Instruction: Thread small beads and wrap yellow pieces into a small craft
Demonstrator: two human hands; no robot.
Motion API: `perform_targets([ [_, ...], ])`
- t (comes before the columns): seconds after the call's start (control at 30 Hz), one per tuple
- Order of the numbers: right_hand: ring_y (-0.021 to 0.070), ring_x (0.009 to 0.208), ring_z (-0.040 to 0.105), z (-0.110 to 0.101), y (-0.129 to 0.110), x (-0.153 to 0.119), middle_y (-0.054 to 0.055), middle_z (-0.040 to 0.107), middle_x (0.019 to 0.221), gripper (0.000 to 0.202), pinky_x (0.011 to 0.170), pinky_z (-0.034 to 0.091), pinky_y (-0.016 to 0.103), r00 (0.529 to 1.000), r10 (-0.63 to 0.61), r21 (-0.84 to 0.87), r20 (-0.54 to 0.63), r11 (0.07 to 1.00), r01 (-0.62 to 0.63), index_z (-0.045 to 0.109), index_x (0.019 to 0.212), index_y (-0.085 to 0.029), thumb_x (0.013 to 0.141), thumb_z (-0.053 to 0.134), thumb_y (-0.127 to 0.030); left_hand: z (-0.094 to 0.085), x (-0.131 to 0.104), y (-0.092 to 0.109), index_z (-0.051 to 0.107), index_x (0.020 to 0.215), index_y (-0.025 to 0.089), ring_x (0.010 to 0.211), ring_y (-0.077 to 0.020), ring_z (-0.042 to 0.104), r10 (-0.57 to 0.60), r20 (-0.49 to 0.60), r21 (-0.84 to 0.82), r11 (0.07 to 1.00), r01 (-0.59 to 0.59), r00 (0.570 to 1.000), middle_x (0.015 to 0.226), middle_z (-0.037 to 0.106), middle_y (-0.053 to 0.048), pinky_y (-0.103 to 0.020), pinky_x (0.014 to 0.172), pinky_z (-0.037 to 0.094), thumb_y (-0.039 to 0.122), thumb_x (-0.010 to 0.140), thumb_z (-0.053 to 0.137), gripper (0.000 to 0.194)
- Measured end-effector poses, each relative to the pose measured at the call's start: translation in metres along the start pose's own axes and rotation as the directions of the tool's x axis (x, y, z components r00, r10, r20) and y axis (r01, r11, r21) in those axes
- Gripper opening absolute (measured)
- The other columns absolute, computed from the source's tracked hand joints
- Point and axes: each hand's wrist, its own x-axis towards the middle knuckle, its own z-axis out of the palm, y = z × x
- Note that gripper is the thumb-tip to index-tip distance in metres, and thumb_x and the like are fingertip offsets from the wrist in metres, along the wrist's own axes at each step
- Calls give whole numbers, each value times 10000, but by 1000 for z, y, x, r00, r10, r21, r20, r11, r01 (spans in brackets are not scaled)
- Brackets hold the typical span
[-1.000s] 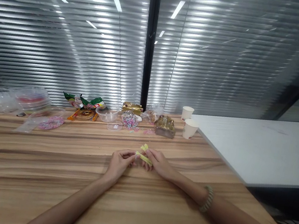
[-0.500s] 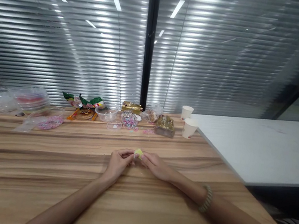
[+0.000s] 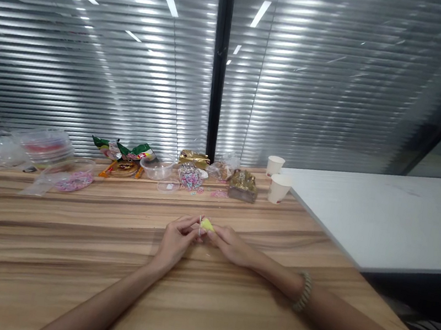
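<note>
Near the middle of the wooden table, my left hand pinches a thin whitish ring-like piece between thumb and fingers. My right hand comes in from the other side, its fingertips closed on a small yellow object. The yellow object lies right against the whitish piece, and the fingertips of both hands nearly meet. Details of the two small things are too small to tell.
Two paper cups stand at the back right, beside a gold-topped box. Further left are pink and white clips, a clear bowl, green snack bags, a round pink-filled container and plastic lids.
The whitish piece now stands more upright at my left fingertips, and more of the yellow object shows. Both hands have stayed almost in place.
</note>
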Motion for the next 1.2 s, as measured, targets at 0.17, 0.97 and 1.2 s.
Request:
perform_targets([
  [0.17,137,805,523,-3,2,-1,45,590,886,393,763,384,258,993,-75,79,90,995,68,554,895,-152,900,213,-347,-2,-2,6,608,1009,159,573,-116,585,17,81,-28,999,-15,997,936,617,-88,-228,526,468,325,661,607,386],
  [0.97,195,813,581,11,13,-8,77,625,945,286,700,409,278,996,20,-293,-90,955,-45,487,1100,-192,852,346,-211,1,-3,10,607,912,135,647,-136,592,42,33,58,997,-44,999,820,652,-68,-225,579,468,312,677,584,295],
  [1.2,180,783,585,10,10,-8,76,627,932,255,670,405,255,999,21,-361,-43,932,-36,507,1048,-178,847,351,-186,3,-5,8,598,900,139,684,-139,584,41,59,84,995,-46,997,881,629,-71,-240,615,479,296,693,566,263],
])
